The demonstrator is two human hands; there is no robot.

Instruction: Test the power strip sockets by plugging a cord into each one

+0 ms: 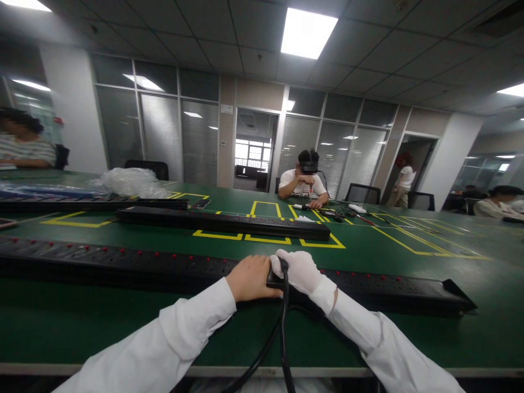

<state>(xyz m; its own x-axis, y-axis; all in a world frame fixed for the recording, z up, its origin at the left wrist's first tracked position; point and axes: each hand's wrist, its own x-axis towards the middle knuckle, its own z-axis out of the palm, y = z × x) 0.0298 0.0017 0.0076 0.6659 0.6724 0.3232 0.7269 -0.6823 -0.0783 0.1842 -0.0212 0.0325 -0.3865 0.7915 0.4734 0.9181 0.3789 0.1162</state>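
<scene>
right grip [302, 269] — one plug [283, 266]

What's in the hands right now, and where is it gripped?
The right hand holds a black cable by its upper end. The left hand is at the power strip; whether it grips cannot be told.

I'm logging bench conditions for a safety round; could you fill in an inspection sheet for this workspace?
Surface: green table marked with yellow tape.
Job's things: front black power strip, lying lengthwise; black connector at it, whether plugged in unclear.
Clutter: crumpled clear plastic at far left; second black strip beyond the first.
Grippers: bare left hand touches the connector; gloved right hand grips it.
Cables: black cable runs from the connector past the near edge.
Surroundings: co-worker seated opposite; office chair; glass partitions behind.
</scene>
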